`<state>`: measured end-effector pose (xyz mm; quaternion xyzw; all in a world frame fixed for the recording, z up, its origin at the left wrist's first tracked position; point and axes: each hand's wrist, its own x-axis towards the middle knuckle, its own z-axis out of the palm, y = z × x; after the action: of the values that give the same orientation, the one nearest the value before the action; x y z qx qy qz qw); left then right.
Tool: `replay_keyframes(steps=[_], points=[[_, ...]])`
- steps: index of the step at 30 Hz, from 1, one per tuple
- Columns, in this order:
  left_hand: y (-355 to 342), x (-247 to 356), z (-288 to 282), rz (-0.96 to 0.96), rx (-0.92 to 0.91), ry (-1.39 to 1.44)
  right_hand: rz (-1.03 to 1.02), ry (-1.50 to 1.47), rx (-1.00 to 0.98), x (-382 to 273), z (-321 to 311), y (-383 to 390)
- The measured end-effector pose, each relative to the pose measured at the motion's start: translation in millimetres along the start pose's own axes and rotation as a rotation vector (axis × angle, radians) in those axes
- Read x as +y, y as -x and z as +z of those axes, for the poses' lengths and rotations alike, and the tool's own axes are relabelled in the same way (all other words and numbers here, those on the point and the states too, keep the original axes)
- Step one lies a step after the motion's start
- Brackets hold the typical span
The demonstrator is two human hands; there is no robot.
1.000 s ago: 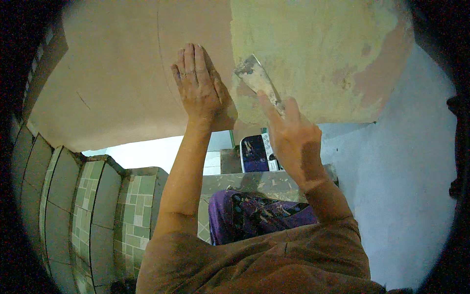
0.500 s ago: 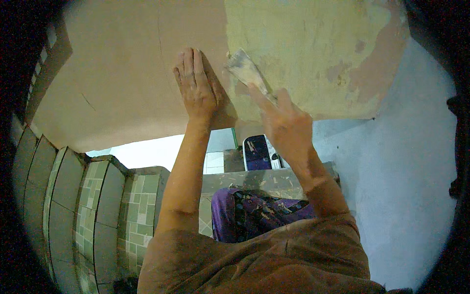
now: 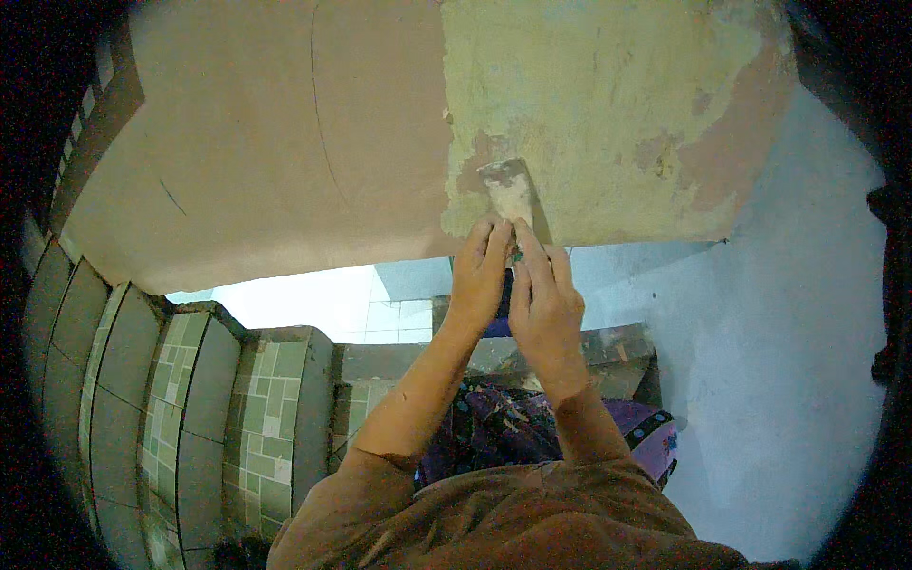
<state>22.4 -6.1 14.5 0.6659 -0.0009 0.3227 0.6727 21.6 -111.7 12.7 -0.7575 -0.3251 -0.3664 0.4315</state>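
Putty knife (image 3: 514, 195) appears to lie against a patchy yellow wall (image 3: 579, 104), blade at a pink patch (image 3: 489, 147). The right hand (image 3: 549, 309) clasps it; the left hand's (image 3: 481, 271) bent fingertips meet there, grip unclear. Scraping seems underway; another stroke calls for steady pressure.

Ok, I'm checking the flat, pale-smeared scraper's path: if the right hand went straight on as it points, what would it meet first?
The right hand would likely run its scraper into the ragged pinkish-brown patch in the yellow-green coating; exact depth is unclear.
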Motion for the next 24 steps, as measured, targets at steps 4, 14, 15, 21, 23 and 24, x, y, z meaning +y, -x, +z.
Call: replay_keyframes(steps=[4,14,15,21,23,24], points=[[-7.9,1.8,-4.6,-0.08,-0.038,-0.006,0.156,-0.421,0.03,1.9,11.1,5.3],[2.8,6.8,6.6,-0.075,0.047,-0.02,0.83,-1.118,-0.275,-11.9,8.3,50.8],[2.0,9.7,6.4,-0.089,0.049,-0.05,0.781,-1.115,-0.256,-10.7,10.0,49.6],[-3.9,12.5,7.8,0.101,0.056,-0.05,0.73,-1.068,-0.249,-6.1,10.8,44.6],[-1.2,7.4,6.8,0.041,0.072,-0.143,0.716,-1.02,-0.242,-8.5,12.5,49.6],[0.2,4.6,5.7,-0.04,0.079,-0.203,0.724,-1.012,-0.248,-10.2,14.5,53.0]])
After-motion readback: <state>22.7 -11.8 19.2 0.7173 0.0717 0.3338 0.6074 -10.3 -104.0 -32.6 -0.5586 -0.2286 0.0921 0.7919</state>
